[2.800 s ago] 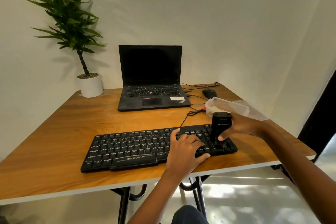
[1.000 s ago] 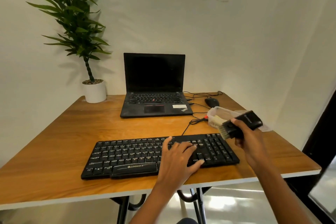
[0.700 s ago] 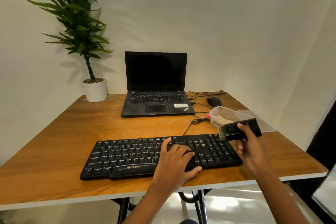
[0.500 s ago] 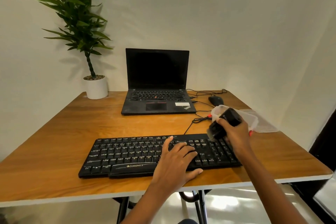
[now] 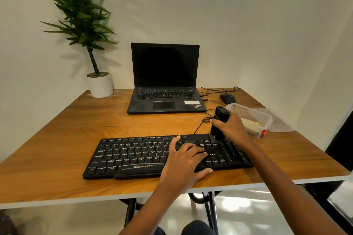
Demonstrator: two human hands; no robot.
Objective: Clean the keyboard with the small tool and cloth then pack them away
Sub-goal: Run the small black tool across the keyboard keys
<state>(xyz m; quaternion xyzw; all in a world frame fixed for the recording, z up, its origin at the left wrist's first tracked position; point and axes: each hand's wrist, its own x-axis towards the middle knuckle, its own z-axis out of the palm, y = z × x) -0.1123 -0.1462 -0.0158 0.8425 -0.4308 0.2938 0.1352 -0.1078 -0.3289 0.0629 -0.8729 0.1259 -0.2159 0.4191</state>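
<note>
Potted plant (image 5: 100,87): stood at upper left, on the table's (image 5: 57,139) far corner.
Keyboard (image 5: 133,156): lay black and flat at lower centre, near the table's front edge.
Laptop (image 5: 165,99): sat open behind the keyboard, screen dark.
Left hand (image 5: 186,162): rested on the keyboard's right half, fingers spread and fairly straight, gripping nothing.
Small tool (image 5: 219,124): stood upright, black, lower end touching the keyboard's upper right keys.
Right hand (image 5: 232,128): wrapped round the small tool, fingers curled about its body.
Mouse (image 5: 227,99): lay right of the laptop.
Container (image 5: 254,118): sat clear and open just right of the right hand, lid (image 5: 277,122) beside it.
</note>
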